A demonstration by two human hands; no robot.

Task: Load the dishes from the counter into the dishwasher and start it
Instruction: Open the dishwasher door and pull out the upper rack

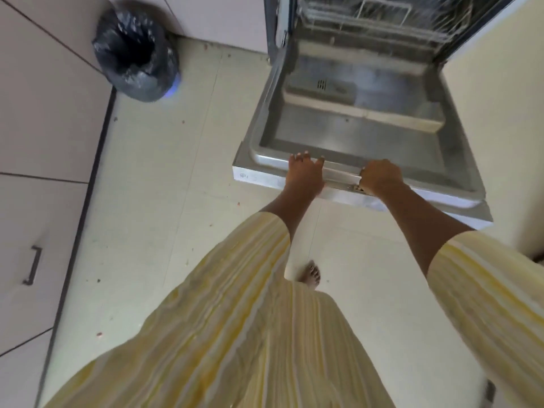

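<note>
The dishwasher door (353, 136) hangs open, nearly flat, its steel inner face toward me. Both hands grip its near top edge. My left hand (304, 175) holds the edge left of centre, fingers curled over the lip. Just to its right, my right hand (381, 178) clasps the same edge. Behind the door, the lower wire rack (382, 16) sits inside the dishwasher tub and looks empty. No dishes are in view.
A bin lined with a black bag (137, 51) stands on the floor at the left, against the cabinets. Pale cabinet fronts with a dark handle (32, 265) run down the left side. My bare foot (310, 273) rests on the tiled floor below the door.
</note>
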